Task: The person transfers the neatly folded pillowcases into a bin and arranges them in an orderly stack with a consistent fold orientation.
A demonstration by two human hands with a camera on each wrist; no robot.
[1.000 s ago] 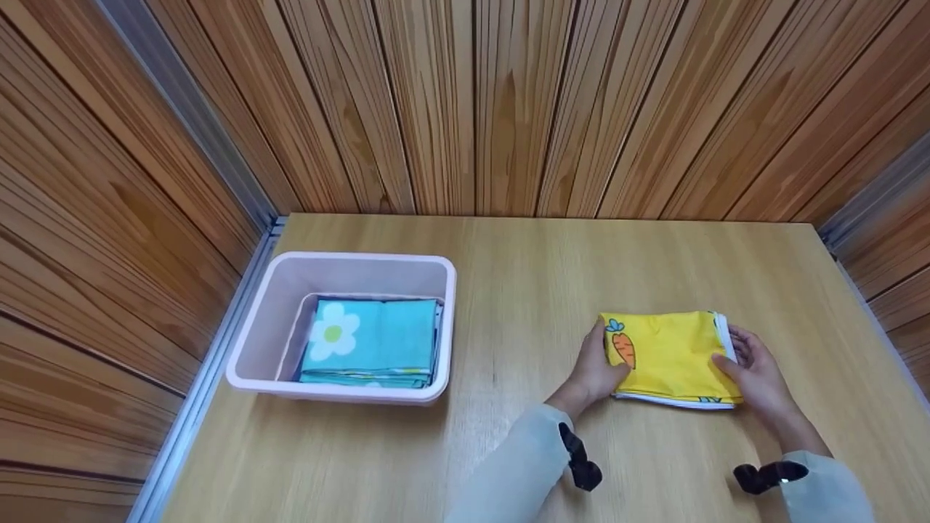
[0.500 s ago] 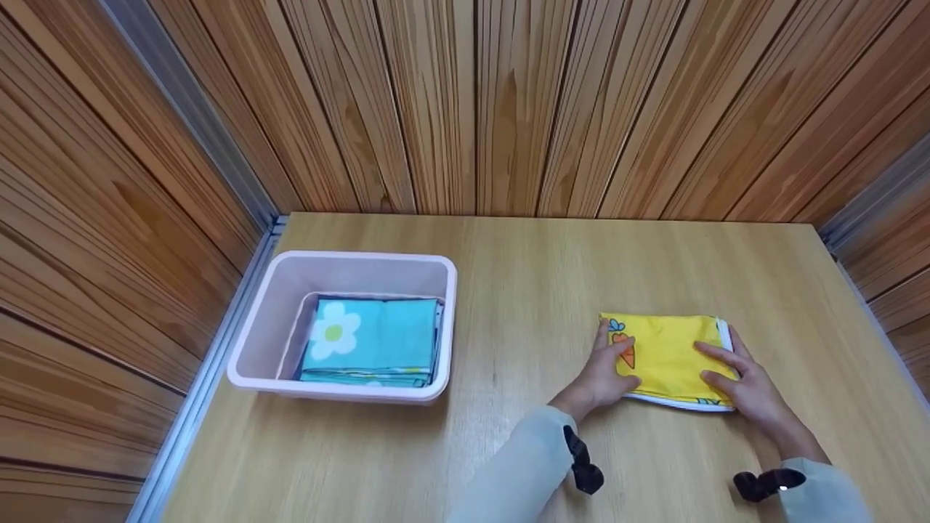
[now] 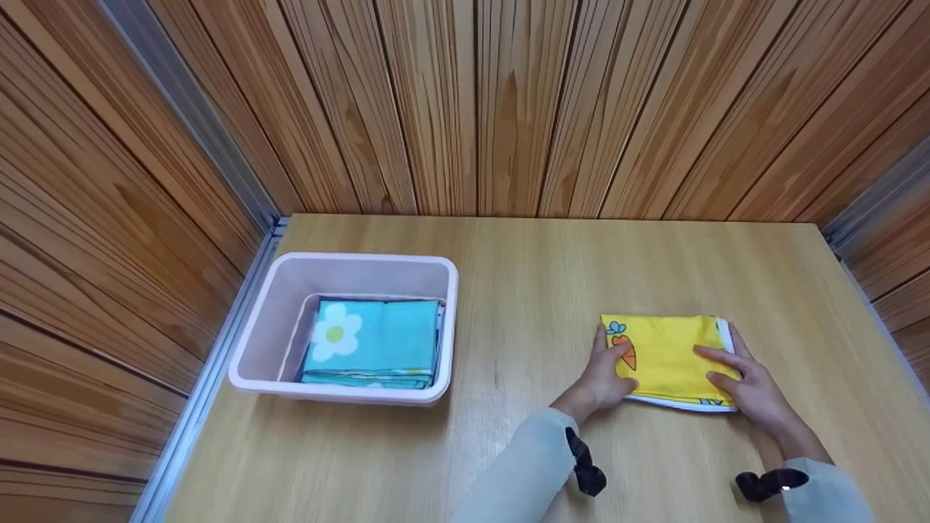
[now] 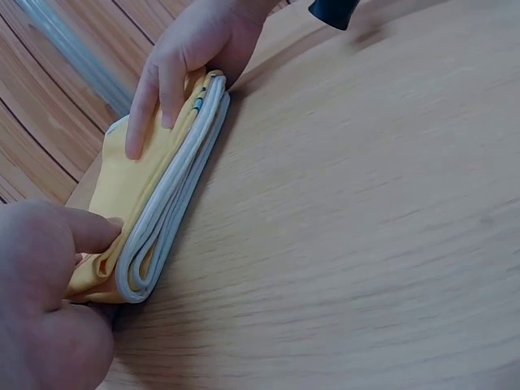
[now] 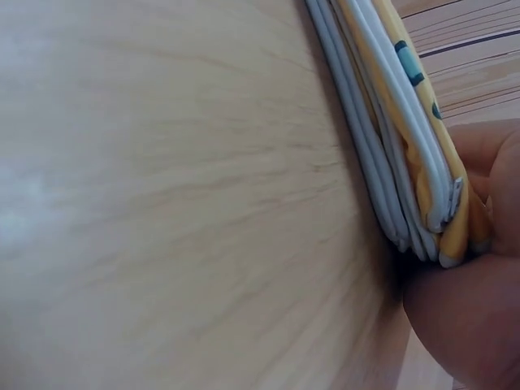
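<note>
A folded yellow cloth (image 3: 665, 347) with a carrot print and white edges lies flat on the wooden table (image 3: 523, 290), right of centre. My left hand (image 3: 609, 369) holds its left end, thumb on top of the fold. In the left wrist view the thumb (image 4: 89, 231) presses the yellow cloth (image 4: 154, 219) from above. My right hand (image 3: 737, 378) holds the right end, its fingers (image 4: 158, 81) stretched over the top. In the right wrist view the stacked layers of the cloth (image 5: 390, 106) sit pinched by that hand (image 5: 471, 317).
A pale pink plastic bin (image 3: 363, 258) stands at the table's left, holding a folded teal cloth (image 3: 370, 338) with a white flower. Wood-panelled walls close the table in at the back and both sides. Black wrist straps (image 3: 585, 465) show on both sleeves.
Both hands slid from the cloth's ends onto its top a second ago. The right fingers now lie across the yellow surface. Since half a second ago almost nothing has moved.
</note>
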